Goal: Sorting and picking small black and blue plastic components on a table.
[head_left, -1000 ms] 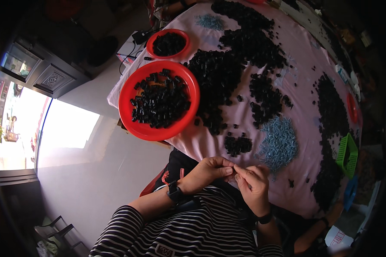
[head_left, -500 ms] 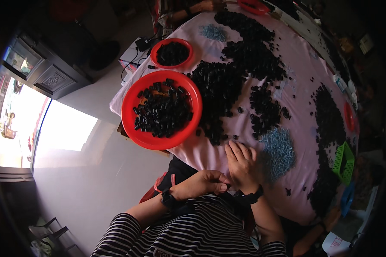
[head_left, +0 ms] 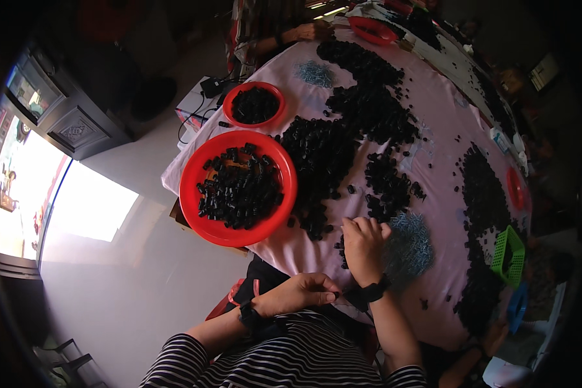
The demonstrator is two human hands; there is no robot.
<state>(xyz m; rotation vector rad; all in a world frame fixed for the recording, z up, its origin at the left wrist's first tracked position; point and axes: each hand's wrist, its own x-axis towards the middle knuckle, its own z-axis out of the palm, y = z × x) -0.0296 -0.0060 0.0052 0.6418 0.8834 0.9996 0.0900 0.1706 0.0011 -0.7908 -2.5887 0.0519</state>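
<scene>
My left hand is closed near the table's front edge, thumb and fingers pinching a small black plastic part that barely shows. Farther forward, my right hand has its fingers curled down over the pink cloth; whatever they hold is hidden beneath them. Right beside it lies a heap of small silvery-blue screw-like pieces. Loose black plastic parts are spread just beyond the right hand. To the left stands a large red basin with many more black parts in it.
A smaller red bowl of black parts sits behind the basin. Big black heaps cover the pink cloth. A green basket stands at right. Another person's hand is at the far edge, another person's arm at lower right.
The right hand's fingers, stretched out before, are now curled in. My left hand keeps its pinch, slightly lower and more to the left. The whole view has shifted a little.
</scene>
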